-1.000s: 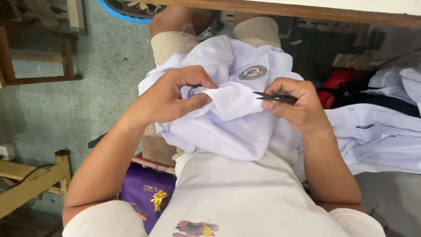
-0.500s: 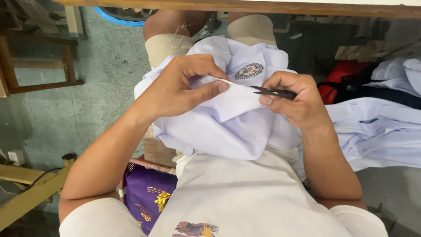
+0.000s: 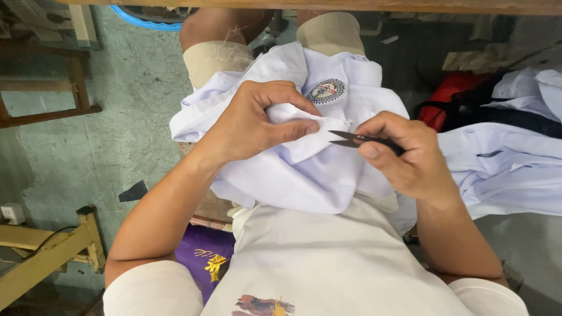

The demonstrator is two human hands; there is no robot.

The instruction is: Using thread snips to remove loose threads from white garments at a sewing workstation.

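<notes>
One head-worn camera looks steeply down, close over the lap and floor (image 3: 117, 146).

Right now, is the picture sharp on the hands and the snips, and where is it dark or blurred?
Head view: the left hand, right hand and black snips are sharp in soft, even daylight; the white shirt is bright but keeps its folds, with no glare; the space under the table edge is in shadow; the corners are slightly soft and stretched by the wide lens.

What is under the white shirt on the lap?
Under the white cloth shirt with a round badge two knees in beige shorts poke out at the top. The lap itself is covered by the shirt and cannot be seen.
</notes>
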